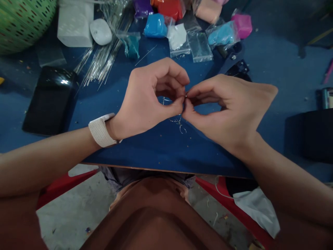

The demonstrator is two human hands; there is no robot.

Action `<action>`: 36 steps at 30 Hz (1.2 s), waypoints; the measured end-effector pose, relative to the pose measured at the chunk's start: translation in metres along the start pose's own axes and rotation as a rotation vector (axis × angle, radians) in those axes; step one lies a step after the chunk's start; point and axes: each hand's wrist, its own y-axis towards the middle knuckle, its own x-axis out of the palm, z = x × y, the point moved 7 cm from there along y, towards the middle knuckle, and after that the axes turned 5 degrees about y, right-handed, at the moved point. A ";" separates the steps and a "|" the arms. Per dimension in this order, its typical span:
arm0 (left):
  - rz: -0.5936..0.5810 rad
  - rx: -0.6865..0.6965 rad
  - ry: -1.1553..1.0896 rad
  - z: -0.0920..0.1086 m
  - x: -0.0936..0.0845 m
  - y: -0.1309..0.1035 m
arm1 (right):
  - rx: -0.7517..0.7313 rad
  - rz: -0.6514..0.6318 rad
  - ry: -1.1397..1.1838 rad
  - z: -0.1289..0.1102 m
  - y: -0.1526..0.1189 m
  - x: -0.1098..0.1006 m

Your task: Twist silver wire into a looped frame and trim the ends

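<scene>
My left hand (151, 97) and my right hand (226, 107) meet fingertip to fingertip above the blue table. Both pinch a thin silvery wire (179, 122), whose twisted, looped end hangs below the fingers. The part of the wire between the fingertips is mostly hidden. Beyond my left hand lies a bundle of straight silvery wires (101, 66), with a single loose wire (145, 55) to its right.
A black phone-like slab (49, 100) lies left, near a white block (75, 24) and a white mouse-shaped object (101, 32). Bagged coloured clay, including a blue pack (155, 26), lines the back. A green basket (23, 24) stands far left. The table's front edge (161, 169) is close to my body.
</scene>
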 end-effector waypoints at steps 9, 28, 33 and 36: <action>0.030 -0.023 -0.020 0.002 0.000 0.001 | -0.060 0.066 -0.071 -0.007 0.001 0.002; 0.035 -0.036 -0.020 0.004 -0.001 0.002 | -0.018 -0.010 -0.061 -0.002 0.001 0.004; 0.036 -0.050 -0.032 0.003 0.001 0.003 | -0.006 0.007 -0.026 0.001 -0.001 0.004; 0.041 -0.035 -0.042 0.003 0.001 0.003 | -0.001 0.004 -0.033 0.000 0.000 0.004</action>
